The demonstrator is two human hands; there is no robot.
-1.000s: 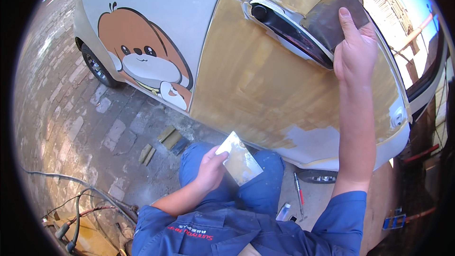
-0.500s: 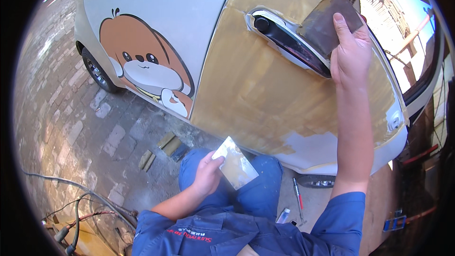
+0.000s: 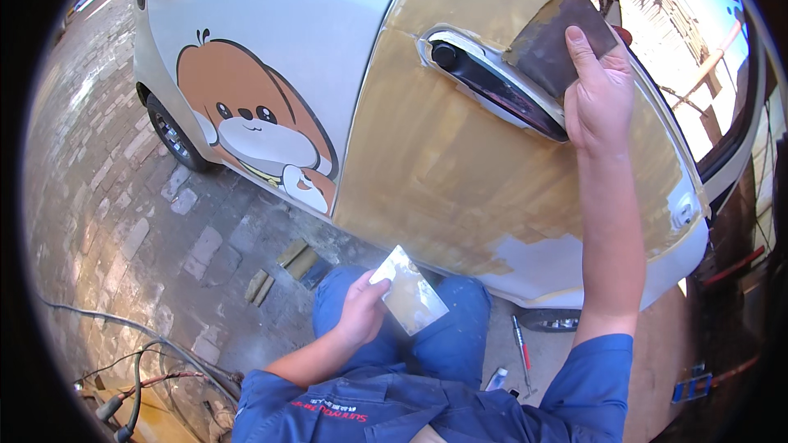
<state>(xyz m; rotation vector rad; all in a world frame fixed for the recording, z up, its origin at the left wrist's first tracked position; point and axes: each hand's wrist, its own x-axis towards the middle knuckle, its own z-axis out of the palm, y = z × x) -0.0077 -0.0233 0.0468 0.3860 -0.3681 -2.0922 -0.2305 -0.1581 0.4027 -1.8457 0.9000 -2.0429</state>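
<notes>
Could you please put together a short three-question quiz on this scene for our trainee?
1. The person's right hand holds:
A) a red-and-silver rod
B) a dark grey-brown, flat, four-sided sheet
C) a black cable

2. True or false: the person's left hand is empty.

3. Fill in: in the picture, the brown-and-white cartoon dog is to the ____ of the broad, tan-coated car panel.

Key:
1. B
2. False; it holds a pale, flat, four-sided plate with tan smears.
3. left
</notes>
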